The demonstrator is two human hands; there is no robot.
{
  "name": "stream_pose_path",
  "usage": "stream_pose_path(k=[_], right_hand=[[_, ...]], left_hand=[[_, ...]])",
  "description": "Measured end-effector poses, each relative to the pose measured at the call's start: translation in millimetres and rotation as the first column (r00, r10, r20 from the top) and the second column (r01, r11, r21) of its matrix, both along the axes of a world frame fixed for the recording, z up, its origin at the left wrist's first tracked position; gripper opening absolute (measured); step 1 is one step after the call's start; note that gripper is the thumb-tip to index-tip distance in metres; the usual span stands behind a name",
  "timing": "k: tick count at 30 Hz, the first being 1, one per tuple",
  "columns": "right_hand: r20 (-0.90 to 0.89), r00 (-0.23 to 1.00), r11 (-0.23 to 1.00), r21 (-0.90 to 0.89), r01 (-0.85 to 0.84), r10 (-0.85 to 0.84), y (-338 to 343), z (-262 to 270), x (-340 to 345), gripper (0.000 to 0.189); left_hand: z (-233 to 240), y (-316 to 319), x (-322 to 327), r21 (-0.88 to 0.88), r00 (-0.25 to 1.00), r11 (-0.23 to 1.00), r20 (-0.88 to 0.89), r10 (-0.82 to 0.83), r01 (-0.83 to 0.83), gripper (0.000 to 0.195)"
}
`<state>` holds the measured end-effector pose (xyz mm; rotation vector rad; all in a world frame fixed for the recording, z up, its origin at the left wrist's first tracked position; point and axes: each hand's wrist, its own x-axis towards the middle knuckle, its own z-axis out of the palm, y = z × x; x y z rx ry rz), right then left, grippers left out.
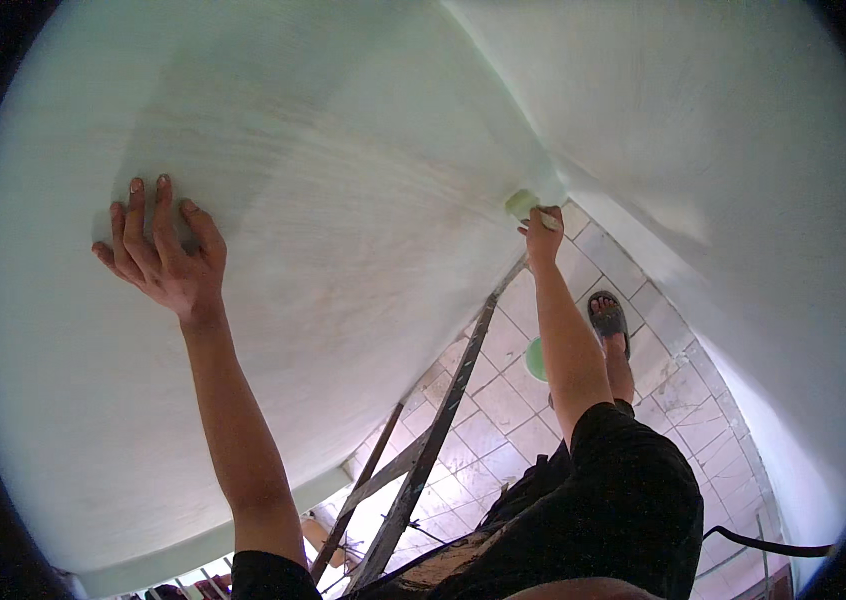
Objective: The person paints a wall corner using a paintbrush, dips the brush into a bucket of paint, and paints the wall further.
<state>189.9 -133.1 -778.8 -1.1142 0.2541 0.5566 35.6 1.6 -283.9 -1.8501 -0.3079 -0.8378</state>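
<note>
My left hand (pixel 167 255) rests with its fingers spread on the pale green wall (pixel 333 247), holding nothing. Low down near the corner, my right hand (pixel 545 240) grips the handle of a wide, flat paintbrush (pixel 522 204). The brush's light green head lies against or very close to the same wall; the exact contact is too small to tell. Faint streaks run along the wall to the left of the brush. Partly hidden behind my right forearm, a small green container (pixel 536 358) stands on the floor.
A paint-spattered ladder (pixel 453 382) leans near the wall, between my arms. An adjoining wall (pixel 700 112) meets it at the corner. My sandalled foot (pixel 608 315) stands on the tiled floor (pixel 501 405). A black cable or strap (pixel 768 544) runs at lower right; railing bars (pixel 213 583) show at lower left.
</note>
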Motion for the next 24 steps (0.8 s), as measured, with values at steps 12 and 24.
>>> stream_pose_path(k=[12, 24], right_hand=[[0.026, 0.999, 0.699, 0.716, 0.0, -0.027, 5.0, 395.4, -2.7, 0.017], [0.122, 0.991, 0.975, 0.205, -0.085, 0.061, -5.4, 265.0, -12.6, 0.015]], left_hand=[[4.4, 1.6, -10.7, -0.027, 1.0, 0.999, 0.001, 0.019, -0.019, 0.026], [15.5, -15.2, -15.3, -0.174, 0.999, 0.985, 0.035, -0.007, 0.013, 0.028]])
